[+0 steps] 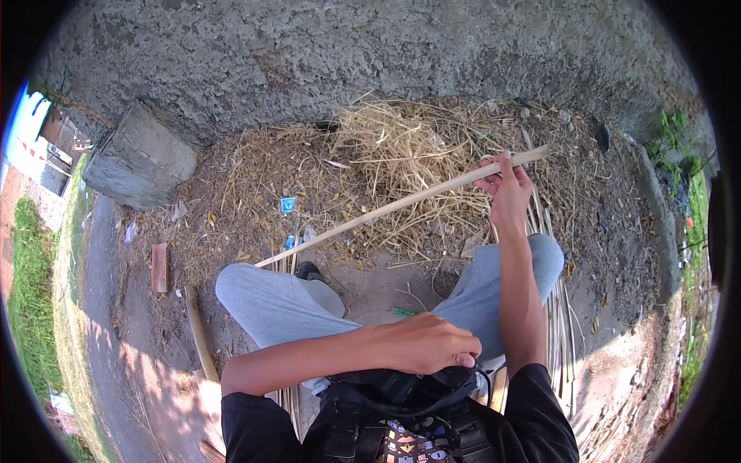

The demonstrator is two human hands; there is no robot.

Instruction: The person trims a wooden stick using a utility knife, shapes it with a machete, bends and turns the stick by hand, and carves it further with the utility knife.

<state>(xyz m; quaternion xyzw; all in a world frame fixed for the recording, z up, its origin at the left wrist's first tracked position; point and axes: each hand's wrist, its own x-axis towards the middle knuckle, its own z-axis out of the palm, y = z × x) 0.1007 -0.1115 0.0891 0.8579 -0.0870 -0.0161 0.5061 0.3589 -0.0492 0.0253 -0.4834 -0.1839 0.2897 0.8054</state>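
Raised over my right knee, my right hand is closed around a long, pale bamboo strip near its thick upper end. The strip slants down to the left, its thin far end passing just above my left knee. My left hand is curled in front of my waist, against dark straps and a black pouch. What it holds, if anything, is hidden by its fingers. Beyond the strip lies a heap of straw-coloured shavings at the foot of the wall.
A rough grey wall rises ahead, with a concrete block at left. Brick, a wooden pole and blue wrappers lie on the dirt. A small green object is between my legs. Thin strips lie by my right leg.
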